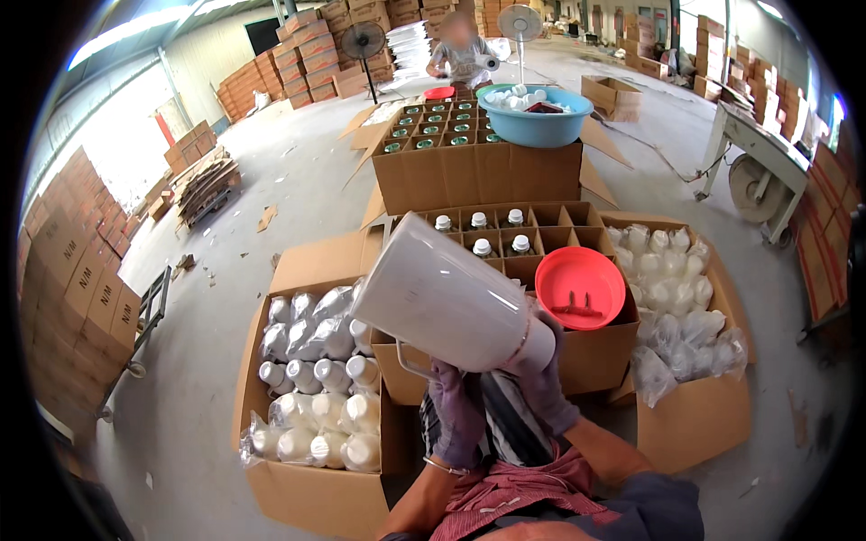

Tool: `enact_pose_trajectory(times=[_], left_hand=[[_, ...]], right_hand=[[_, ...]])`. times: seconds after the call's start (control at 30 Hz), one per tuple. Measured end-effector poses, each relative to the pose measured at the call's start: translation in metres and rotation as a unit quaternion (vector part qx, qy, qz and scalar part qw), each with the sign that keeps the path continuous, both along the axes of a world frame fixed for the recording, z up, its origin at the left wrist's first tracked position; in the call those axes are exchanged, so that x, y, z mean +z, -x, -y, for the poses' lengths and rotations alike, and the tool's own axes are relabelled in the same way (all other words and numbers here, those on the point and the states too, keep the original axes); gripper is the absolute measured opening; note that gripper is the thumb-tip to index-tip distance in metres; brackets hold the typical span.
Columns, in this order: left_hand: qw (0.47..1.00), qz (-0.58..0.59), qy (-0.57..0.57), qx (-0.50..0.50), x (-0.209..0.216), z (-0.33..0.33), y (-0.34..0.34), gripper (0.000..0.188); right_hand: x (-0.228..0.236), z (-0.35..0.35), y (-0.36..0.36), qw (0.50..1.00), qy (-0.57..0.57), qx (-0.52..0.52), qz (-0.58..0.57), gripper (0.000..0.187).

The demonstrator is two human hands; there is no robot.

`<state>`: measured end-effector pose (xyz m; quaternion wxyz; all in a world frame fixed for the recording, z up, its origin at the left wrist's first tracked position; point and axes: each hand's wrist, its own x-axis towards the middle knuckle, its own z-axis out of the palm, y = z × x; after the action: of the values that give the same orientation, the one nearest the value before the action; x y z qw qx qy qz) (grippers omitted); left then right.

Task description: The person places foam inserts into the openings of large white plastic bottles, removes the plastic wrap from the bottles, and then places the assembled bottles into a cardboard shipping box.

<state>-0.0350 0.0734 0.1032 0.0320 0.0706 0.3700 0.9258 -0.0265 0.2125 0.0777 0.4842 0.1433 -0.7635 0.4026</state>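
A large glossy white tumbler [446,298] is tilted in front of me, its wide end toward the upper left and its narrow base toward the lower right. A thin handle juts from its lower side. My left hand [456,410], in a purple-grey glove, grips it from beneath, close to the handle; the fingers are partly hidden. Around the narrow base my gloved right hand [546,379] is closed. Just beyond stands a divided carton [591,356] holding several white-capped bottles [483,247]. On its right corner sits a red bowl [586,270] with small dark metal pieces inside.
At my left an open carton [311,496] holds several bagged pale vessels [311,379]. Another carton [695,424] with bagged vessels stands right. Ahead, a divided box [478,176] bears a blue basin [534,126]; a person [465,59] works behind it. Stacked boxes [81,279] stand far left.
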Motion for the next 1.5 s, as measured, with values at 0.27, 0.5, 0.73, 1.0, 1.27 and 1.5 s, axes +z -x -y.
enact_pose_trajectory(times=[0.27,0.5,0.73,1.0,1.27,1.5], left_hand=[[0.943,-0.174,0.229,-0.167,-0.005,0.028,0.052,0.055],[0.739,-0.341,0.581,0.022,-0.107,0.093,-0.006,0.075],[0.606,-0.346,0.711,0.088,-0.15,0.212,-0.032,0.042],[0.687,-0.145,0.665,0.255,-0.183,0.286,0.097,0.032],[0.622,-0.017,0.751,0.221,-0.26,0.301,0.283,0.035],[0.498,0.179,0.836,0.144,-0.298,0.331,0.355,0.038]], right_hand=[[0.026,-0.052,0.044,0.661,0.263,0.409,0.572,0.052],[0.031,0.005,0.067,0.661,-0.307,0.274,0.628,0.06],[-0.011,0.034,0.036,0.76,-0.14,0.352,0.528,0.055],[0.006,0.045,0.061,0.731,-0.149,0.386,0.543,0.045],[-0.006,0.037,0.087,0.745,0.028,0.326,0.581,0.038],[-0.026,0.041,0.086,0.732,0.131,0.304,0.595,0.037]])
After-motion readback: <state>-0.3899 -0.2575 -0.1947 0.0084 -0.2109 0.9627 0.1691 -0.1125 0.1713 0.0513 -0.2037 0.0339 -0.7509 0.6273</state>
